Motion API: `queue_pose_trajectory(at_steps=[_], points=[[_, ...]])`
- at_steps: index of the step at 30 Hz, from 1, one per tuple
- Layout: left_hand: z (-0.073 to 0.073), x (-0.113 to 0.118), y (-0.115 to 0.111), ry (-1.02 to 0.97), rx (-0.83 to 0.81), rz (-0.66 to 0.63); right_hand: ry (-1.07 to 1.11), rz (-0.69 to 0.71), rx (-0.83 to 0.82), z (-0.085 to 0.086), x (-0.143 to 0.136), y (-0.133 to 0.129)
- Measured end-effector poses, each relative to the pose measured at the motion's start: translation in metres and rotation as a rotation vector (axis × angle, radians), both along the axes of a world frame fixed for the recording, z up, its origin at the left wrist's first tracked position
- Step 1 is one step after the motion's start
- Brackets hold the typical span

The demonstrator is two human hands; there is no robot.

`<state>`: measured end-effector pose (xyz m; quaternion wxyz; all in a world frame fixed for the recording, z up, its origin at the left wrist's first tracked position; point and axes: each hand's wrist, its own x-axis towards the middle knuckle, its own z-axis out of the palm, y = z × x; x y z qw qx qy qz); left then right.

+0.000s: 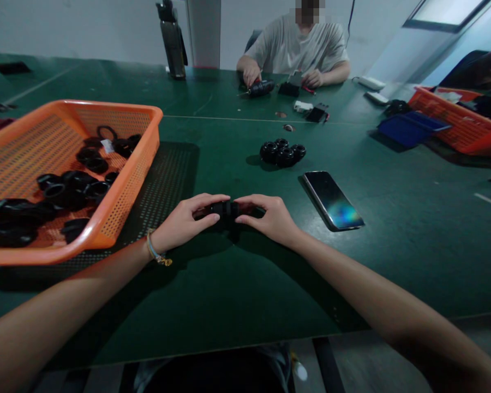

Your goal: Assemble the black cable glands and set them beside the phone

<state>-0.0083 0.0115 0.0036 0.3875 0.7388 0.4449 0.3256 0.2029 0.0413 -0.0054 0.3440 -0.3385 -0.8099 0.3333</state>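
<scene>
Between my two hands is a small black cylindrical part [226, 209], just above the green table. My left hand [192, 218] pinches its left end between thumb and fingers. From the other side, my right hand [264, 215] has thumb and fingertips closed on the right end. Fingers partly cover the part, so its exact kind does not show. Farther off, a cluster of glossy black round parts with holes [284, 155] sits on the table. An orange basket [123, 213] to the left of my left hand holds several black rounded parts [65, 188].
A smartphone [333, 199] lies right of my right hand. Across the green table [213, 305], a person [294, 49] has one hand at a black power tool [261, 87]. A dark bottle [172, 43] stands at the back. A blue tray [411, 130] and another orange basket [466, 131] are at right.
</scene>
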Motion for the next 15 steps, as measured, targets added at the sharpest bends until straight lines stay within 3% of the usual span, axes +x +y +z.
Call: queue_pose_trajectory(at_steps=[15], points=[[0.0021,-0.0004,-0.0007,-0.007,-0.036,0.012,-0.004,0.002,0.093,-0.0002,0.002,0.0007]])
